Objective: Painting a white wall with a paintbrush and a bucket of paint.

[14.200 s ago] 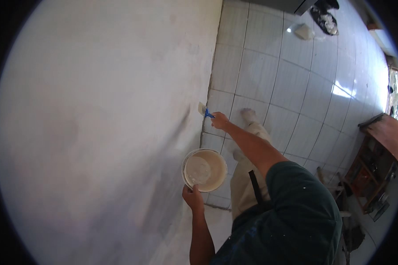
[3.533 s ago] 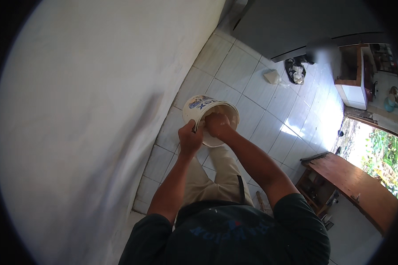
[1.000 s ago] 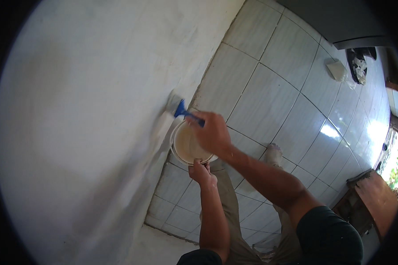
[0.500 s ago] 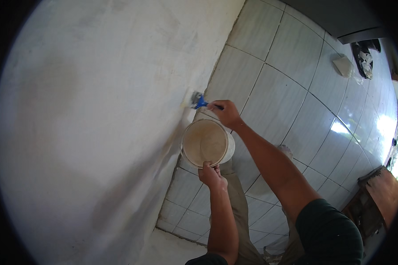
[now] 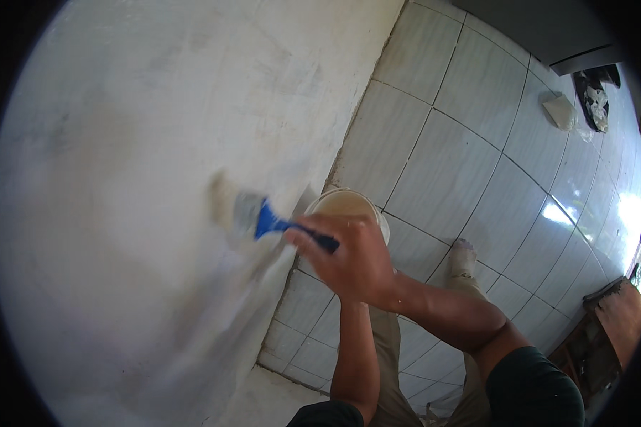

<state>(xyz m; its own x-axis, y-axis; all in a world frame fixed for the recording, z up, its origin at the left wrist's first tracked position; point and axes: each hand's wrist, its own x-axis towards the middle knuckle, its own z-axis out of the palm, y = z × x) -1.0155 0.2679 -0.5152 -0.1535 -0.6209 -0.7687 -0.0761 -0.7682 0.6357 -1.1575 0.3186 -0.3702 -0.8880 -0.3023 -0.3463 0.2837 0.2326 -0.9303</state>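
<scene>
My right hand (image 5: 356,260) is wrapped round the dark handle of a paintbrush (image 5: 266,219) with a blue neck and a metal band. Its pale bristles, smeared by motion, are at the white wall (image 5: 142,114); they appear to touch it. Behind my right hand, a white bucket (image 5: 343,203) hangs above the floor beside the wall, its mouth facing up. My left forearm (image 5: 355,359) reaches up to the bucket. The left hand itself is covered by the right one, but half a second ago it gripped the bucket's rim.
Pale floor tiles (image 5: 434,156) meet the wall along a rough, dirty edge. My foot (image 5: 463,257) stands on them. Farther off lie a light bag (image 5: 561,112) and a dark bag (image 5: 592,99). A brown wooden piece of furniture (image 5: 616,320) is at the right, a grey object (image 5: 548,28) at the top.
My right hand has swung the brush left and nearer, from beside the wall's foot to higher on the wall. It now covers my left hand and part of the bucket.
</scene>
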